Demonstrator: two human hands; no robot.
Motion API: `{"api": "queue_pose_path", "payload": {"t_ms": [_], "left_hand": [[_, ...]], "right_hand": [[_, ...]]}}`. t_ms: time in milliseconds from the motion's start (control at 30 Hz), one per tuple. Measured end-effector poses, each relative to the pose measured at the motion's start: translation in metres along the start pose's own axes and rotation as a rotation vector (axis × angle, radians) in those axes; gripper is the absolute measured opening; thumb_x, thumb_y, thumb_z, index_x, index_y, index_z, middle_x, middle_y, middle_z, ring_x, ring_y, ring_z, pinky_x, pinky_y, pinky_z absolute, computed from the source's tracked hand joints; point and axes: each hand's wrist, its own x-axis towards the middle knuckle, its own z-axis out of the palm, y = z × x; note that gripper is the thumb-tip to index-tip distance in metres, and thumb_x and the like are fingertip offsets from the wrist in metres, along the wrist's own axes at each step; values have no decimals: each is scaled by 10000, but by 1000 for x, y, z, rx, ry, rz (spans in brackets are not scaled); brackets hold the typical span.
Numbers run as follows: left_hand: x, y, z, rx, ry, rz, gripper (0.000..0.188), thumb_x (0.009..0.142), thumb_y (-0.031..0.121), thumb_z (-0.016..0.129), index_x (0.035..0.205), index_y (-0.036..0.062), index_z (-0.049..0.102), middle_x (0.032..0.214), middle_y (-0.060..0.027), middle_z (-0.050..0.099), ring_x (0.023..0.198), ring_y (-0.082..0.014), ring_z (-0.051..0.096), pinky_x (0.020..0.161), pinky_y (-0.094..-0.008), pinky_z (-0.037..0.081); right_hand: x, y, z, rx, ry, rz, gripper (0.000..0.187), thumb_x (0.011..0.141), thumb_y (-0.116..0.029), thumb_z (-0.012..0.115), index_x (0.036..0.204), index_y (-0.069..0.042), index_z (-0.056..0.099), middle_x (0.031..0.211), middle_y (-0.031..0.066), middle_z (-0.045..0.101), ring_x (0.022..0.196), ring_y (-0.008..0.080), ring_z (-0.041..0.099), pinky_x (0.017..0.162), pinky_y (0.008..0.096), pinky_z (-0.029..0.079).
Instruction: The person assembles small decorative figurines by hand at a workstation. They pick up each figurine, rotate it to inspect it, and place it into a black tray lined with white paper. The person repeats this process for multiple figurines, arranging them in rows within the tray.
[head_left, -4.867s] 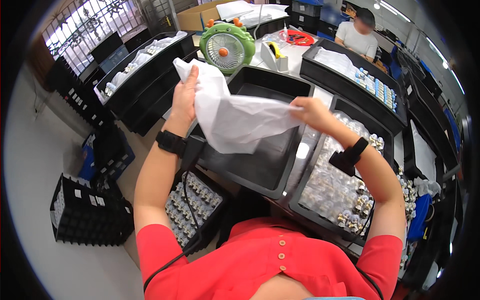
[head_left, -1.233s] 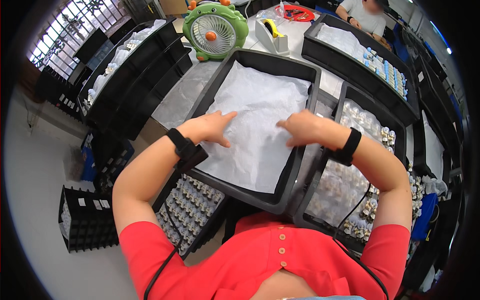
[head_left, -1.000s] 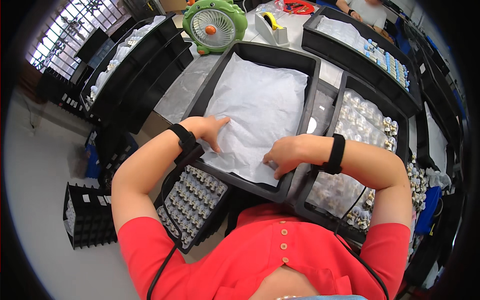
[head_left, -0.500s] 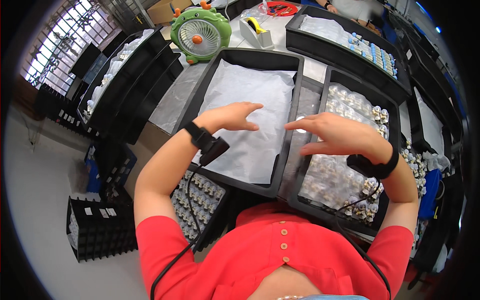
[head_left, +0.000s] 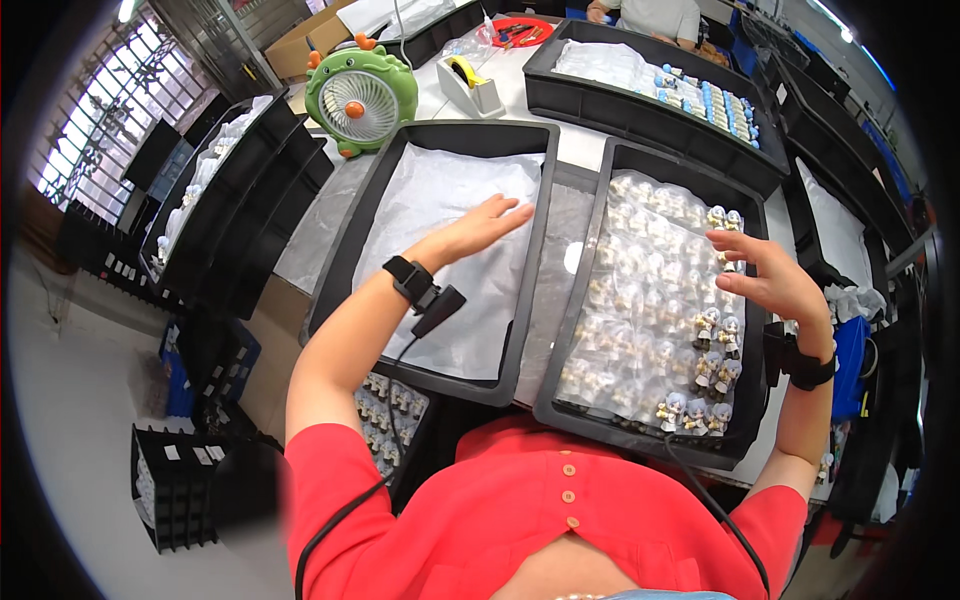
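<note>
Beyond the left hand (head_left: 478, 230) and to its left stands a green fan (head_left: 360, 100), while beneath that hand, loose with fingers extended and grasping nothing, a white sheet (head_left: 440, 285) lies spread in a black tray (head_left: 455, 386). Farther right, next to the right hand (head_left: 775, 280), a second tray (head_left: 610, 434) holds small figurines (head_left: 729, 335) in rows under translucent film (head_left: 640, 285), several bare ones nearest that hand. Its thumb and fingers are parted and empty; whether they touch a figurine I cannot tell.

Matt plastic tray (head_left: 480, 138), crinkled papery sheet (head_left: 480, 290), smooth green plastic fan (head_left: 356, 108), matt cloth shirt (head_left: 510, 490)
</note>
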Motion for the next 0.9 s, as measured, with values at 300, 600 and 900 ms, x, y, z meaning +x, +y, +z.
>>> {"api": "queue_pose_path", "payload": {"t_ms": [300,600,900], "left_hand": [[-2,56,55,-177,28,129,704,874,260,581,1384,-40,200,1301,-239,434,1221,-289,433,1025,-328,330],[-9,43,64,-248,0,114,689,899,209,546,1413,-37,158,1336,-212,415,1208,-259,444,1012,-324,343],[-31,79,48,-308,-100,-13,760,910,404,524,1417,-43,177,1434,-212,294,1324,-296,296,1071,-376,269]], "right_hand": [[21,-8,11,61,-79,-77,550,810,-251,677,1282,-42,488,1166,177,592,1040,294,588,869,371,468],[25,49,-14,216,65,49,490,845,-233,652,1253,-14,494,1116,171,588,973,186,583,822,304,479],[57,124,-17,103,120,268,541,794,-279,688,1200,38,521,1044,157,629,921,198,617,827,293,471]]}}
